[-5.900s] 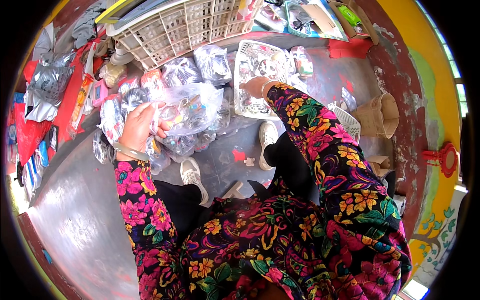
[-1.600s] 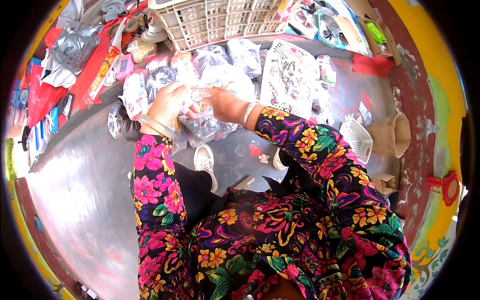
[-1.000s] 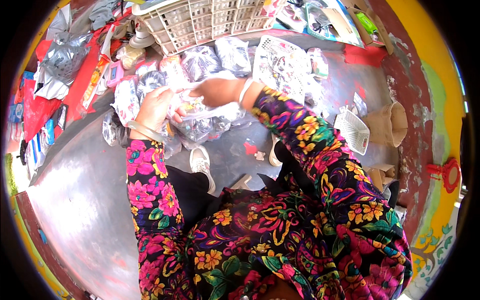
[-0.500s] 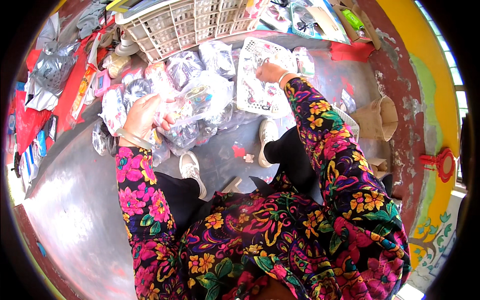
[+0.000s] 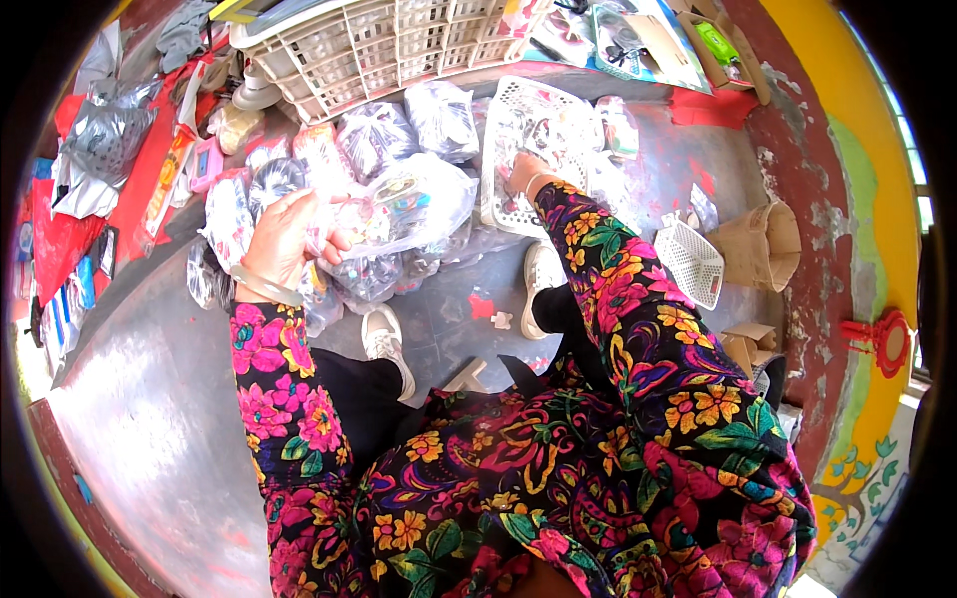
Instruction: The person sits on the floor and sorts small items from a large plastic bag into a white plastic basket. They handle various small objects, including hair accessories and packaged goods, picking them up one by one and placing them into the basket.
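My left hand (image 5: 286, 239) is closed on the edge of a clear plastic bag (image 5: 424, 204), which hangs out to the right with small coloured items inside. My right hand (image 5: 521, 175) reaches into a shallow white perforated basket (image 5: 488, 202), near its left side. Its fingers are curled downward among small loose pieces in clear wrapping; the fingertips are hidden, so what they grip cannot be made out. Beneath and behind the held bag lie several filled plastic bags (image 5: 377, 138) with dark and coloured contents.
A large beige crate (image 5: 374, 55) stands beyond the bags. At right are a small white basket (image 5: 690, 261), a brown paper bag (image 5: 763, 244) and an opened carton (image 5: 718, 45). My shoes (image 5: 541, 289) stand close to the pile. Red sheeting and packages (image 5: 140, 179) lie at far left.
My right hand has moved left and slightly nearer within the white basket. The held bag has shifted a little to the right and looks fuller. My left hand stays about where it was.
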`<state>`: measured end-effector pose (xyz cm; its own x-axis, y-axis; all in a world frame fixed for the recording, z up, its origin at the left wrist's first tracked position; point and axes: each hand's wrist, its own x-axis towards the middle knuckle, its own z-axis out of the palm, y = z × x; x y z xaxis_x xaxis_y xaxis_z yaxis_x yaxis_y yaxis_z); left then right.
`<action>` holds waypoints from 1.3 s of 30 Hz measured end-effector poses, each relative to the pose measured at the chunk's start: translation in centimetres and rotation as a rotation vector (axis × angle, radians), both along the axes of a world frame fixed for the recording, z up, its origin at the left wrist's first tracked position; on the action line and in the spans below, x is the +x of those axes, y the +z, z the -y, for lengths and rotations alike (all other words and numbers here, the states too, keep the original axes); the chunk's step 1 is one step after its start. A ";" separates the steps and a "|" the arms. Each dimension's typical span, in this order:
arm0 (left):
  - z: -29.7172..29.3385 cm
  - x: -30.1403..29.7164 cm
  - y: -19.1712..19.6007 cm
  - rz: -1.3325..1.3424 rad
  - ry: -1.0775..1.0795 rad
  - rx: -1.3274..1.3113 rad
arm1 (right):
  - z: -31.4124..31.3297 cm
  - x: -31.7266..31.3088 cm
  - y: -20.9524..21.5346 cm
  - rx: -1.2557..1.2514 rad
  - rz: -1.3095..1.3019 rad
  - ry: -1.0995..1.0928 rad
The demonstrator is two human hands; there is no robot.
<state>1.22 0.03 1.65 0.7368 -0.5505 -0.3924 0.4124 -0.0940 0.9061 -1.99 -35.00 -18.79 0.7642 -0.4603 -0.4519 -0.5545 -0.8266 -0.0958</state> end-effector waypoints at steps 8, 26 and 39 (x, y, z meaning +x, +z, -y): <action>-0.2 0.2 -0.1 0.003 -0.008 0.002 | -1.4 -1.4 -0.6 -0.160 0.074 0.031; -1.3 0.5 -1.4 0.032 -0.026 -0.009 | 3.3 0.1 18.3 0.893 0.162 0.070; -1.6 -0.5 -0.5 0.024 0.066 0.008 | -12.7 -0.6 20.3 0.769 0.576 0.535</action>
<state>0.71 1.60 1.16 0.7808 -0.4974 -0.3781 0.3960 -0.0741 0.9152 -2.60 -22.27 1.47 0.9694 0.2451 0.0120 0.1506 -0.5558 -0.8176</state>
